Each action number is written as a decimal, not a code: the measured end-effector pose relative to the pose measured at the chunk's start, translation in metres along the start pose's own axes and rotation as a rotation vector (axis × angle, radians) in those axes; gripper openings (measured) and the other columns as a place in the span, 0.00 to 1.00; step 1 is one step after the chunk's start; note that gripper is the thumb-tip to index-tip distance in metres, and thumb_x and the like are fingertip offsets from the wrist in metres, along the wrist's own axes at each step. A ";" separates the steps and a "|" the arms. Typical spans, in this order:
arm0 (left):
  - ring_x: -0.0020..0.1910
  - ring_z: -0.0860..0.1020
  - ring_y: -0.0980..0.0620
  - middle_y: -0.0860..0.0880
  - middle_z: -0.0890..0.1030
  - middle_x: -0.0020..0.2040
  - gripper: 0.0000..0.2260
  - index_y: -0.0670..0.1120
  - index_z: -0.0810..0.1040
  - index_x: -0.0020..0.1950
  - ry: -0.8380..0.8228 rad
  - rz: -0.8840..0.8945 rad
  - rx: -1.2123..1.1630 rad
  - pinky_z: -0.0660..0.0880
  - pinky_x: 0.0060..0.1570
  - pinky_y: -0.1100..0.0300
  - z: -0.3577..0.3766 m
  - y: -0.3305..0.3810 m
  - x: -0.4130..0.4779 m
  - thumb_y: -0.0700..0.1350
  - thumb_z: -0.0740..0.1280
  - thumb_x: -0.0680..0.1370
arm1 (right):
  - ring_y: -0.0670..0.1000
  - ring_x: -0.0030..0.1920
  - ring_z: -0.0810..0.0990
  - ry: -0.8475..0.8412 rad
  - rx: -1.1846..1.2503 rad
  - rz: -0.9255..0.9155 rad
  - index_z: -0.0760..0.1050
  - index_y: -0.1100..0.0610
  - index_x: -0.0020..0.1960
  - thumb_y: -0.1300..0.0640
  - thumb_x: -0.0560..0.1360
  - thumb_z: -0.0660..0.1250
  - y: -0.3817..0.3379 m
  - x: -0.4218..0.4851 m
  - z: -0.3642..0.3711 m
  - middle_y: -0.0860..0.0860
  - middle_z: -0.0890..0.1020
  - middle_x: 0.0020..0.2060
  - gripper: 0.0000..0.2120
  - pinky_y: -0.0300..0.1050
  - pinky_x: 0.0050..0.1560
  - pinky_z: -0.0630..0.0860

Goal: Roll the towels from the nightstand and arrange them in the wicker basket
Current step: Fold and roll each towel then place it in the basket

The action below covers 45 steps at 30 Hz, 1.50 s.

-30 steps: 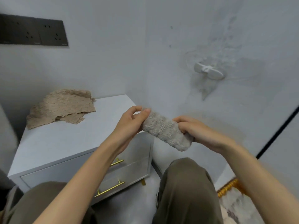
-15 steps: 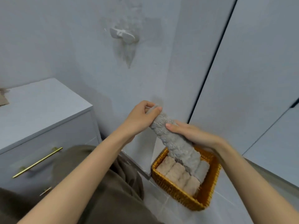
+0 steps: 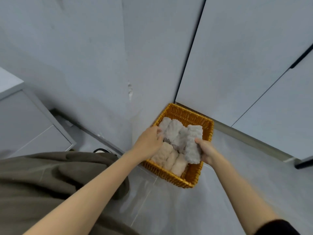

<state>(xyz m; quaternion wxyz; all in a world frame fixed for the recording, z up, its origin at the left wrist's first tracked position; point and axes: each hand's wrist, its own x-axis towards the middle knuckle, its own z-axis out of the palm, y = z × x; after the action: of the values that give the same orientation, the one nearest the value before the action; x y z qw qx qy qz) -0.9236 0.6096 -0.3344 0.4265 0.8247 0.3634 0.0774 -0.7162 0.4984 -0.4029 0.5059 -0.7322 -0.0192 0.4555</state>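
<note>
The wicker basket stands on the floor in the corner. Three beige rolled towels lie in its near half, and grey rolled towels fill the far half. My right hand grips a grey rolled towel by its near end and holds it at the basket's right side, its far end down among the others. My left hand has its fingers curled on the leftmost grey roll. Only a corner of the nightstand shows at the left edge.
The basket sits against a grey wall and pale cabinet doors. My knee in olive trousers fills the lower left. The grey tiled floor lies in front of the basket.
I have turned from the nightstand to the basket. The grey roll, held above the basket by both hands, has come down into its right side, and my left hand has shifted to the rolls inside.
</note>
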 end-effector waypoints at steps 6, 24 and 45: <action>0.60 0.75 0.53 0.50 0.77 0.63 0.14 0.48 0.73 0.66 -0.173 0.007 0.130 0.73 0.60 0.55 0.027 -0.031 0.024 0.48 0.58 0.81 | 0.58 0.52 0.80 0.245 0.021 0.076 0.72 0.63 0.60 0.59 0.79 0.61 0.039 0.090 -0.015 0.60 0.79 0.54 0.11 0.53 0.46 0.80; 0.52 0.74 0.58 0.54 0.77 0.59 0.13 0.49 0.74 0.64 -0.135 -0.064 -0.015 0.68 0.43 0.69 0.048 -0.056 0.068 0.47 0.57 0.82 | 0.61 0.68 0.69 0.472 -0.206 0.046 0.56 0.55 0.77 0.57 0.82 0.55 0.065 0.173 0.018 0.58 0.69 0.70 0.24 0.53 0.67 0.67; 0.56 0.72 0.59 0.54 0.77 0.60 0.11 0.50 0.75 0.63 -0.150 -0.087 -0.124 0.66 0.49 0.66 0.023 -0.038 0.051 0.46 0.60 0.81 | 0.56 0.54 0.80 0.213 -0.837 -0.398 0.67 0.60 0.71 0.66 0.79 0.58 0.042 0.117 0.023 0.55 0.74 0.66 0.21 0.41 0.44 0.77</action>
<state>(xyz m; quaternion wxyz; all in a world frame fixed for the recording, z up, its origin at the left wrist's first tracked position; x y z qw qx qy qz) -0.8967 0.6422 -0.3869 0.5057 0.7837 0.3601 0.0191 -0.6820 0.5518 -0.5124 0.2442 -0.8978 -0.2891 0.2254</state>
